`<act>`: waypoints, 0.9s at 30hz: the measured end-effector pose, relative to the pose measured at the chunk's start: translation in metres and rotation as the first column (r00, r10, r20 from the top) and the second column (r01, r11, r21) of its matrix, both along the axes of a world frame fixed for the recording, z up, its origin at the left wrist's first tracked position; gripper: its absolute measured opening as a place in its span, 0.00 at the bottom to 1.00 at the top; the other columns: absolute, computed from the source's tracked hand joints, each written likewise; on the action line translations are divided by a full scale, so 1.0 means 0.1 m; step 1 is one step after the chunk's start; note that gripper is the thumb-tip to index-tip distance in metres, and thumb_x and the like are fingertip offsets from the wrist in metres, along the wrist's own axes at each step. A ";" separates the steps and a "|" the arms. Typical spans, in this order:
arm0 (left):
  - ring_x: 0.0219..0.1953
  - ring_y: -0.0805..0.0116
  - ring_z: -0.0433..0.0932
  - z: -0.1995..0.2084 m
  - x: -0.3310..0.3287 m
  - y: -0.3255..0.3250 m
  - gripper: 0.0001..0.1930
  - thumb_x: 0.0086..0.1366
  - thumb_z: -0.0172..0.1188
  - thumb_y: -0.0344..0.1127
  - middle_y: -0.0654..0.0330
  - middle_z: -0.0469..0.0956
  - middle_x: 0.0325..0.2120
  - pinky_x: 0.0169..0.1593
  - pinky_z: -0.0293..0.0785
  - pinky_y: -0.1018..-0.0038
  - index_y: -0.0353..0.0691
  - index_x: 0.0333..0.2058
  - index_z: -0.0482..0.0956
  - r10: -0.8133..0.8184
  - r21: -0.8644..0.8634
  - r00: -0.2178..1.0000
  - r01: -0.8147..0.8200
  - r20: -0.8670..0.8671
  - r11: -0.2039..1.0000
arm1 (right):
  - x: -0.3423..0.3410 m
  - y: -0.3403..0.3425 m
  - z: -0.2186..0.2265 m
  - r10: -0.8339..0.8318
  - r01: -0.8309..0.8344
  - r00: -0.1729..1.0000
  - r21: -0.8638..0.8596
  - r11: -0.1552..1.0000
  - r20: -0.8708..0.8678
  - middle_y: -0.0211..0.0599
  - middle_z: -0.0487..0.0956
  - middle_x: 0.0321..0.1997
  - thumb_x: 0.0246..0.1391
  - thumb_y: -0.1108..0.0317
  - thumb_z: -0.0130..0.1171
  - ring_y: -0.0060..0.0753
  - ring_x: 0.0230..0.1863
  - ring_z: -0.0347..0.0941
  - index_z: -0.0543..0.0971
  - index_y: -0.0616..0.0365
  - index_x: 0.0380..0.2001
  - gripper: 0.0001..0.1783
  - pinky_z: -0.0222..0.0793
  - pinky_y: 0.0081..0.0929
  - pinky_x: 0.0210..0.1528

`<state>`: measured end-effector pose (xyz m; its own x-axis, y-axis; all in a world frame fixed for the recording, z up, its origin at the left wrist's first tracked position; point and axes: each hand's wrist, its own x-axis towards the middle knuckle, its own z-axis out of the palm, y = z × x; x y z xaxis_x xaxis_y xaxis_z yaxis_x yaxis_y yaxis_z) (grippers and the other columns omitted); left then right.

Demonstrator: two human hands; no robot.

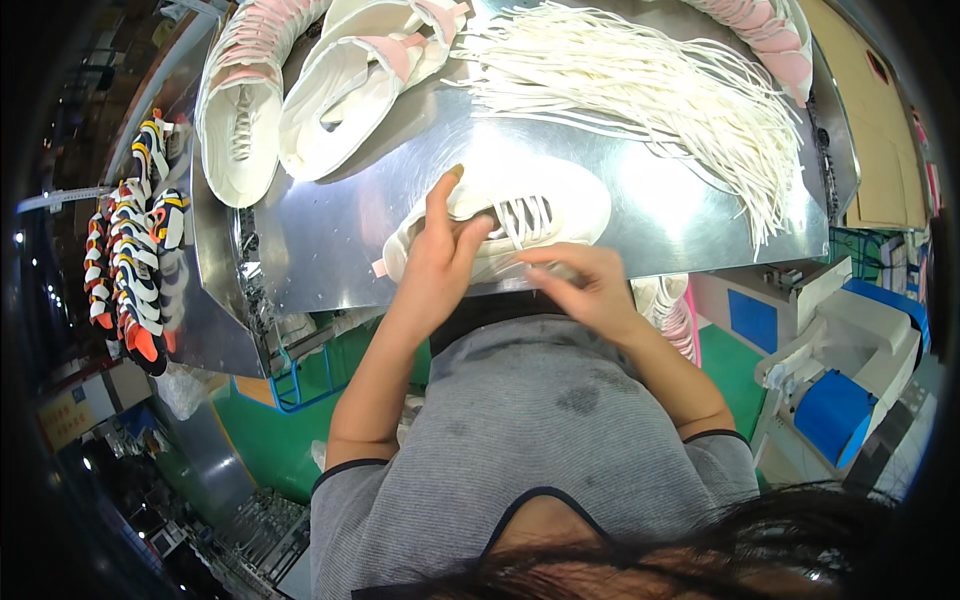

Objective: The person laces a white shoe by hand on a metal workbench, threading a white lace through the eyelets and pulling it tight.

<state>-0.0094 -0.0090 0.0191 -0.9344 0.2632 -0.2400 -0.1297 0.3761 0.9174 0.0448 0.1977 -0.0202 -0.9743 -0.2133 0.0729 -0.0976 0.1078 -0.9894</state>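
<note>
A white low shoe (582, 205) lies on its side on the metal table, toe to the right, with a pink tab at its heel. White lace (522, 216) crosses the dark gap between its eyelets. My left hand (445, 245) grips the shoe at its ankle opening; the thumb lies along the opening, and a raised finger reaches past the far side. Close by the near eyelets, my right hand (588, 285) is closed in a pinch. A lace end appears to run into those fingers, though it is blurred there.
Nested white and pink shoes (240, 130) line the far left of the metal table (310, 240), beside another white shoe (340, 105). A heap of white shoelaces (640, 85) spreads across the back right. A blue and white machine (840, 400) stands right of the table.
</note>
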 end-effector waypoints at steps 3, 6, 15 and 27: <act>0.49 0.51 0.81 0.04 0.27 -0.13 0.31 0.69 0.59 0.30 0.36 0.79 0.47 0.51 0.75 0.63 0.35 0.66 0.55 -0.092 -0.108 0.965 0.067 -0.246 0.992 | 0.05 0.13 -0.01 -0.217 0.275 0.896 -0.101 0.956 0.387 0.28 0.85 0.30 0.60 0.67 0.64 0.11 0.29 0.73 0.86 0.62 0.40 0.10 0.67 0.15 0.31; 0.46 0.46 0.81 0.02 0.36 -0.11 0.25 0.65 0.63 0.26 0.42 0.79 0.47 0.46 0.76 0.61 0.34 0.58 0.66 -0.130 -0.230 0.930 0.050 -0.345 0.972 | -0.04 0.04 0.04 -0.114 0.095 0.931 0.070 0.993 0.348 0.31 0.84 0.28 0.57 0.65 0.67 0.14 0.29 0.74 0.85 0.63 0.39 0.12 0.68 0.17 0.31; 0.37 0.45 0.79 0.00 0.30 -0.13 0.14 0.64 0.63 0.28 0.45 0.80 0.38 0.39 0.74 0.60 0.35 0.48 0.74 -0.142 -0.279 0.902 0.026 -0.407 0.960 | -0.18 -0.27 0.07 -0.049 0.210 0.866 -0.274 0.938 0.498 0.23 0.80 0.29 0.57 0.68 0.66 0.12 0.32 0.71 0.83 0.62 0.34 0.07 0.65 0.14 0.35; 0.31 0.50 0.83 -0.06 0.28 -0.02 0.13 0.63 0.67 0.34 0.49 0.82 0.30 0.34 0.76 0.63 0.37 0.42 0.76 -0.088 -0.398 0.938 -0.056 -0.335 0.916 | -0.01 -0.35 -0.02 -0.238 0.242 0.968 -0.056 0.969 0.078 0.40 0.83 0.31 0.63 0.65 0.60 0.28 0.29 0.77 0.74 0.61 0.43 0.11 0.70 0.26 0.34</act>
<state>0.0190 -0.0112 0.0130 -0.9734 0.2292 0.0031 0.1707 0.7157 0.6773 0.0433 0.1625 -0.0217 -0.9995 0.0304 0.0089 -0.0072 0.0554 -0.9984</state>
